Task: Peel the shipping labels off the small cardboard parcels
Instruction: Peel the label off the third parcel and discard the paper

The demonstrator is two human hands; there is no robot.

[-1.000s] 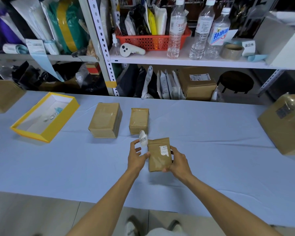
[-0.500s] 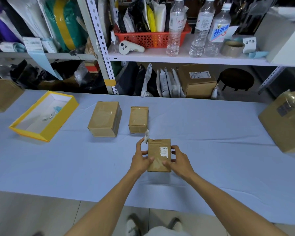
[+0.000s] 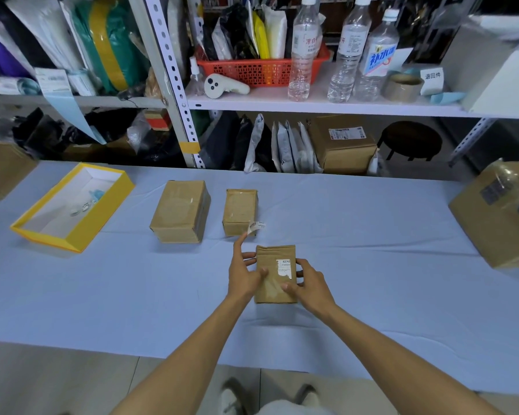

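I hold a small brown cardboard parcel (image 3: 274,283) just above the blue table. A torn white label remnant (image 3: 283,267) still sticks to its upper right face. My left hand (image 3: 244,275) grips the parcel's left edge, thumb on its face. Its index finger points up, and a peeled white label strip (image 3: 256,227) clings to the fingertip. My right hand (image 3: 309,283) grips the right edge, thumb pressed on the face below the remnant. Two other brown parcels stand behind: a wider one (image 3: 179,211) and a narrow one (image 3: 240,211), no labels visible on top.
A yellow-rimmed white tray (image 3: 108,211) with small scraps inside lies at the left. A large wrapped cardboard box (image 3: 498,214) sits at the right edge, another box (image 3: 3,172) at far left. Metal shelving (image 3: 312,104) with bottles and a red basket stands behind the table (image 3: 372,265).
My left hand, which held the torn-off strip beside the parcel, has come back onto the parcel's left edge. The strip now sticks up from the index fingertip. The parcel hardly moved.
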